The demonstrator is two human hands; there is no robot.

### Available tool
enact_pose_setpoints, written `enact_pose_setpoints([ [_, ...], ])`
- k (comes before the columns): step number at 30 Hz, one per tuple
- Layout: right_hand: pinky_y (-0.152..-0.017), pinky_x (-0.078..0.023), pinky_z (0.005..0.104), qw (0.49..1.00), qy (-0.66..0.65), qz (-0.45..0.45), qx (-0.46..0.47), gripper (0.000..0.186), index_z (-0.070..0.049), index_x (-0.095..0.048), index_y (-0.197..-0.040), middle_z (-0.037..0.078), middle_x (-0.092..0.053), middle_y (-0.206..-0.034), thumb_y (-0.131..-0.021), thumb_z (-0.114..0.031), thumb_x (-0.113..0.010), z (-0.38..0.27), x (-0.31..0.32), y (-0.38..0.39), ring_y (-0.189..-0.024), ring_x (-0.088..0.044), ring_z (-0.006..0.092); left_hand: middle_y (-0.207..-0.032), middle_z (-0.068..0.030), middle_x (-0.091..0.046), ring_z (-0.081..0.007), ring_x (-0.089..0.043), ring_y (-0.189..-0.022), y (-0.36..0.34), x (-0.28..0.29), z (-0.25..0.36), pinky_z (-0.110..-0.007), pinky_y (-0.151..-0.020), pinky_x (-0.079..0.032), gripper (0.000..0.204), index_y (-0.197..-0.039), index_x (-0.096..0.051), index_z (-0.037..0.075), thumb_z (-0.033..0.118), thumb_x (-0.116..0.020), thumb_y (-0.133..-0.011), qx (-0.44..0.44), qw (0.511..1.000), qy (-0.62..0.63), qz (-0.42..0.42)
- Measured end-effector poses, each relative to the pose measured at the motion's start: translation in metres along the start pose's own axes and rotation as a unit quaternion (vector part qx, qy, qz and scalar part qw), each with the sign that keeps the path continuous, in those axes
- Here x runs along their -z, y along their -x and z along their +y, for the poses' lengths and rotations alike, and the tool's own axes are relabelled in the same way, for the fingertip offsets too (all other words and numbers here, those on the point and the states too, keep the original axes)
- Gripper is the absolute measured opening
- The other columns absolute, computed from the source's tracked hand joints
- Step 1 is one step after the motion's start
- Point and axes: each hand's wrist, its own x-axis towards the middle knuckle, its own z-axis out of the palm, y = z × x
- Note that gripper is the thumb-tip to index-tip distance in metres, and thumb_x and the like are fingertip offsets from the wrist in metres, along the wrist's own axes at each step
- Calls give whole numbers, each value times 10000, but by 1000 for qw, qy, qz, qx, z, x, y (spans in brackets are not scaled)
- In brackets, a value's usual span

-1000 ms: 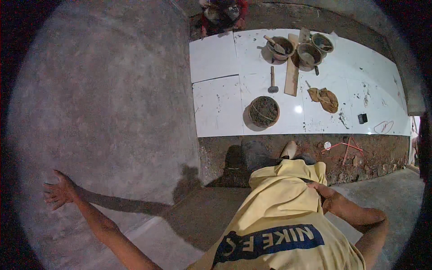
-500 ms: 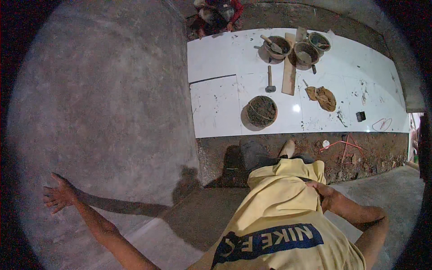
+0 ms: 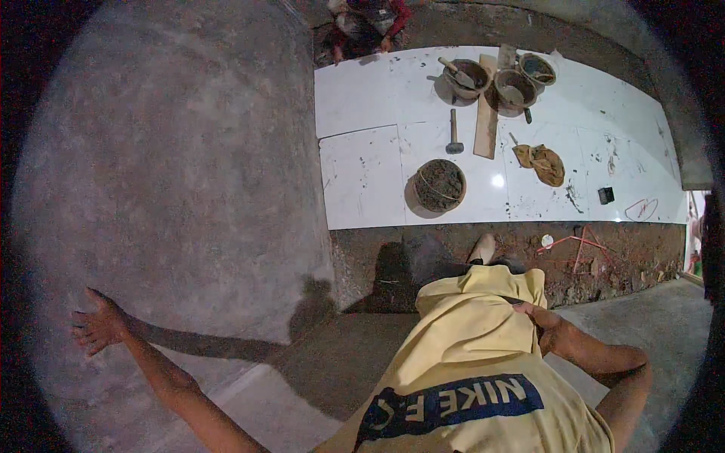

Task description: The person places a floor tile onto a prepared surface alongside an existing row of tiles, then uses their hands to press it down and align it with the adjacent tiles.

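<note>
My left hand (image 3: 100, 325) is stretched out to the far left, fingers spread, with its palm against the grey plastered wall (image 3: 189, 189). It holds nothing. My right hand (image 3: 545, 323) rests at my hip, against the yellow shirt (image 3: 483, 332). One digit shows at a fold of the shirt; the other fingers are hidden. Ahead of my feet lie white floor tiles (image 3: 362, 177). On them stand a bucket of dark mortar (image 3: 439, 186), a mallet (image 3: 454, 136), a wooden board (image 3: 485, 128) and a brown cloth bag (image 3: 545, 164).
Farther back are a basin with a trowel (image 3: 467, 79) and two more buckets, one a grey bucket (image 3: 515, 92). A co-worker (image 3: 368, 26) crouches at the far tile edge. A small black box (image 3: 606, 195) sits right. Red strips (image 3: 580, 245) lie on the bare soil (image 3: 634, 257).
</note>
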Motion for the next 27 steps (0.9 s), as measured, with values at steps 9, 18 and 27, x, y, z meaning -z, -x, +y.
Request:
enact_pose_setpoints([
  [9, -967, -569, 490, 1000, -4, 10, -3, 616, -49, -677, -1280, 148, -731, -1205, -886, -504, -807, 1, 0, 0, -1104, -705, 312, -1493, -188, -537, -488, -442, -1404, -4, 16, 4, -818, -1107, -192, 903, -1448, -621, 259, 920, -452, -857, -3, 1000, -5, -4],
  [18, -952, -567, 480, 1000, -8, 21, -8, 598, -43, -683, -1265, 146, -732, -1186, -898, -501, -797, 1, -2, -2, -1083, -702, 304, -1487, -157, -569, -499, -466, -1402, -2, 45, 12, -818, -1108, -206, 894, -1417, -649, 225, 904, -426, -879, -48, 985, -156, -47],
  [27, -938, -565, 470, 1000, -9, 21, -4, 581, -38, -688, -1251, 144, -734, -1166, -909, -497, -787, 1, 5, 1, -1062, -700, 296, -1544, -189, -514, -495, -459, -1416, 4, 11, 9, -810, -1129, -191, 920, -1472, -600, 222, 904, -388, -892, 18, 996, 89, 22],
])
